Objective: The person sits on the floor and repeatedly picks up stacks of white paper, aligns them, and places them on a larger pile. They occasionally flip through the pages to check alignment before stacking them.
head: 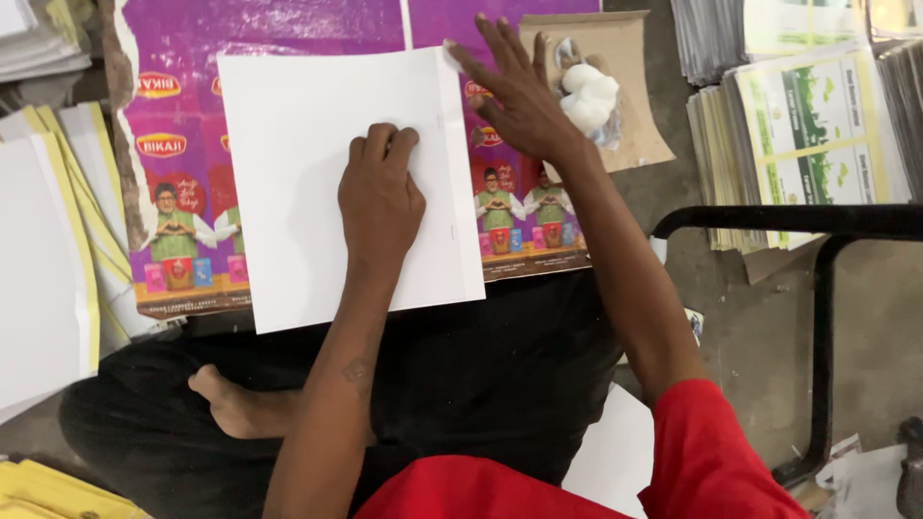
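A stack of white sheets (298,173) lies on a purple printed carton sheet (288,29) in front of my crossed legs. My left hand (380,197) presses down on the white stack with its fingers curled, knuckles on the paper. My right hand (514,91) lies flat with fingers spread at the stack's upper right corner, partly on the purple sheet. Just right of it, a white cloth wad (588,96) rests on a brown cardboard piece (625,58).
Piles of white and yellow-edged sheets (48,250) lie at the left. Stacks of green-and-yellow printed sheets (808,135) sit at the upper right. A black metal frame (822,317) stands at the right. More yellow sheets (58,490) lie at the bottom left.
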